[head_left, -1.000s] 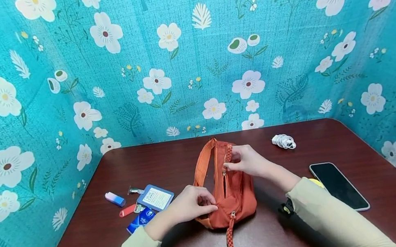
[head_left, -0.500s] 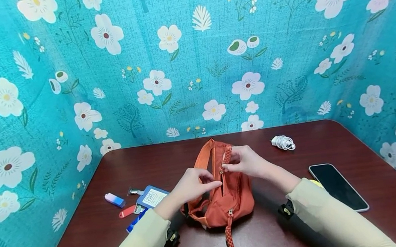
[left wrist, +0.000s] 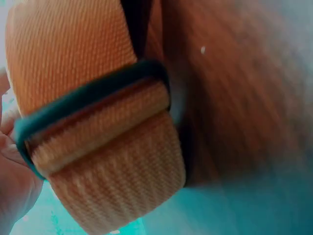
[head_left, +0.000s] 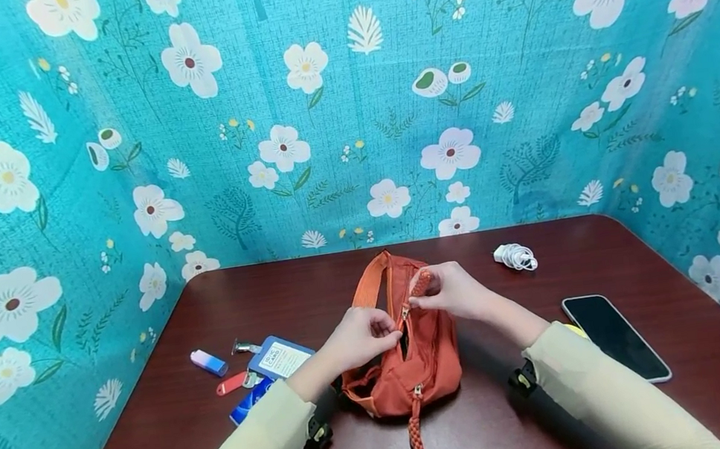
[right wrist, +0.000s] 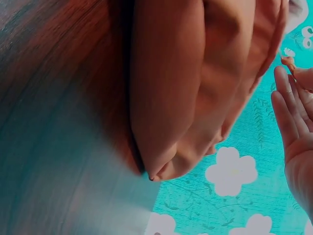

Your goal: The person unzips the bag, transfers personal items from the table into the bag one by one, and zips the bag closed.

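An orange sling bag (head_left: 441, 364) rests on the table, its front zip partly undone as a dark slit. My left hand (head_left: 367, 336) pinches the fabric edge beside that slit, just below the zip slider. Between thumb and fingers, my right hand (head_left: 454, 291) grips the braided zipper pull (head_left: 421, 282) at the slit's upper end. A second braided pull (head_left: 416, 438) hangs off the front onto the table. In the left wrist view the bag's webbing strap (left wrist: 73, 44) with a dark slider buckle (left wrist: 93, 98) covers most of my hand. The right wrist view shows the bag's side (right wrist: 168, 83).
To the left lie a pink-blue lighter-shaped item (head_left: 209, 363), a blue ID card holder (head_left: 285, 357), a red key-ring item (head_left: 233, 383) and a blue packet (head_left: 247, 403). On the right are a phone (head_left: 617, 339), a yellow item (head_left: 577, 332) and a white charger with cable (head_left: 515, 257).
My left hand has moved up and right from the bag's lower left side to the zip opening, where it now pinches the edge. The right hand stays at the zipper pull.
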Tool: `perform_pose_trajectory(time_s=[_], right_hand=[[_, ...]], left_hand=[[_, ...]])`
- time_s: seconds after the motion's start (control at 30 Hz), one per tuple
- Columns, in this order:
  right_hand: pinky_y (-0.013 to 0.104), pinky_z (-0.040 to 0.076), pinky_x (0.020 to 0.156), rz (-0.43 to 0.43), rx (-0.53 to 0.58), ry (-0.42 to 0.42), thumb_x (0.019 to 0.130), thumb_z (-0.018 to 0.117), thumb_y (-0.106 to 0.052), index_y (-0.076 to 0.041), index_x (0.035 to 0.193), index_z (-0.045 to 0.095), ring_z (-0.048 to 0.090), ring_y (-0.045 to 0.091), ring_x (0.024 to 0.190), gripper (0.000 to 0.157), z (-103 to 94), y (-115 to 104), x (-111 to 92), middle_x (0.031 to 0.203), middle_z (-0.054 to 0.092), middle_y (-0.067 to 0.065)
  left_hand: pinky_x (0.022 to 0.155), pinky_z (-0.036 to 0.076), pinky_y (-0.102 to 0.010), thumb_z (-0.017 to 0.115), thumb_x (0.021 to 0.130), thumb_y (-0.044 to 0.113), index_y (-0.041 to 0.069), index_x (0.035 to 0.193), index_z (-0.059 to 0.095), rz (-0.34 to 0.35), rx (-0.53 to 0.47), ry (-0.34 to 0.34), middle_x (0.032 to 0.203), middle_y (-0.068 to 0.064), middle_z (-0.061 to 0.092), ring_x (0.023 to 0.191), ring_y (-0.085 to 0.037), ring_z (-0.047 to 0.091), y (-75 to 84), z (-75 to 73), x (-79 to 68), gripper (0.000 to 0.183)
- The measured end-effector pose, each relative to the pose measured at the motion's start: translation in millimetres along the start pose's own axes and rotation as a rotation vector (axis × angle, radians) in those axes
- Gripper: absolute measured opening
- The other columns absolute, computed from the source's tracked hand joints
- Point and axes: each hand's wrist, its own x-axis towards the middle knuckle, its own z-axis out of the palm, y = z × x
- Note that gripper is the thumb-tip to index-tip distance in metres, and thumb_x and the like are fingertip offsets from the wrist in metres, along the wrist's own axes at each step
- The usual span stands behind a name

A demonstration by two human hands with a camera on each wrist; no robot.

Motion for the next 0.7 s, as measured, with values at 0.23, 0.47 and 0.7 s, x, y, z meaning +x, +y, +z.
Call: perform_pose_trajectory(time_s=[0.23,0.47,0.7], right_hand=[[0.027,0.052,0.063,0.034,-0.051,0.013,0.084,0.072,0.001,-0.002,0.088,0.07,0.068,0.014,0.073,0.006,-1.8,8.8,2.2,0.078,0.07,0.001],[0.027,0.05,0.06,0.088,-0.11,0.052,0.084,0.074,-0.002,-0.004,0.086,0.07,0.066,0.011,0.069,0.005,-8.5,16.6,6.7,0.075,0.07,-0.001],[0.027,0.048,0.058,0.067,-0.209,0.07,0.083,0.075,-0.005,-0.006,0.083,0.07,0.064,0.01,0.064,0.005,-17.1,25.6,20.4,0.071,0.069,-0.001]], left_hand=[[0.056,0.046,-0.021,0.07,0.088,0.01,0.013,0.078,0.066,0.04,-0.001,-0.001,0.069,0.011,0.059,0.059,-0.002,0.052,7.1,1.4,-8.3,0.011],[0.057,0.047,-0.02,0.07,0.089,0.011,0.015,0.079,0.066,0.044,0.004,-0.017,0.07,0.012,0.059,0.06,-0.001,0.053,9.1,5.2,-14.0,0.011],[0.06,0.048,-0.02,0.07,0.088,0.01,0.013,0.08,0.066,0.06,-0.003,-0.016,0.072,0.011,0.059,0.062,0.0,0.053,13.3,5.2,-14.8,0.01]])
